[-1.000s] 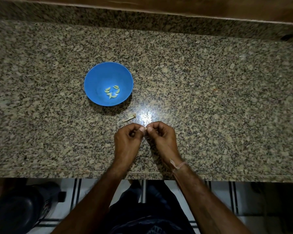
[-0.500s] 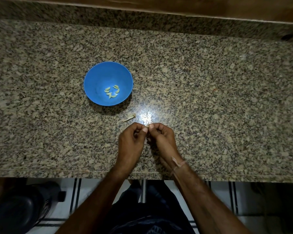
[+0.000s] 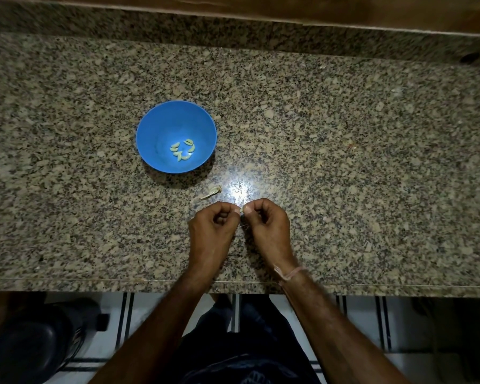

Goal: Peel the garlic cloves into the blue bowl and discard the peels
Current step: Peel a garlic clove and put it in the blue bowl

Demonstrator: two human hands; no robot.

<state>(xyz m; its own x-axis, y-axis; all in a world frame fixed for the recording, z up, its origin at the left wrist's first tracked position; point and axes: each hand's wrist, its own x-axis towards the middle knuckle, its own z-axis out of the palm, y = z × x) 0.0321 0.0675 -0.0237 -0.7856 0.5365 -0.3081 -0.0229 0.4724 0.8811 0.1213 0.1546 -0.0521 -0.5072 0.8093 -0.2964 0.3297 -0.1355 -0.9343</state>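
A blue bowl sits on the granite counter, left of centre, with several peeled garlic cloves at its bottom. Near the counter's front edge, my left hand and my right hand meet fingertip to fingertip. Between them they pinch one small garlic clove, which is almost hidden by the fingers. A thin strand of peel hangs just below it. A dry garlic stem with peel lies on the counter between the bowl and my hands.
The speckled granite counter stretches wide to the right and ends at a low granite backsplash. Its front edge runs just below my wrists. Below it I see a tiled floor and a dark object at lower left.
Both hands have stayed together over the same spot, with only small shifts of the fingers on the clove. The bowl and the stem have not moved.
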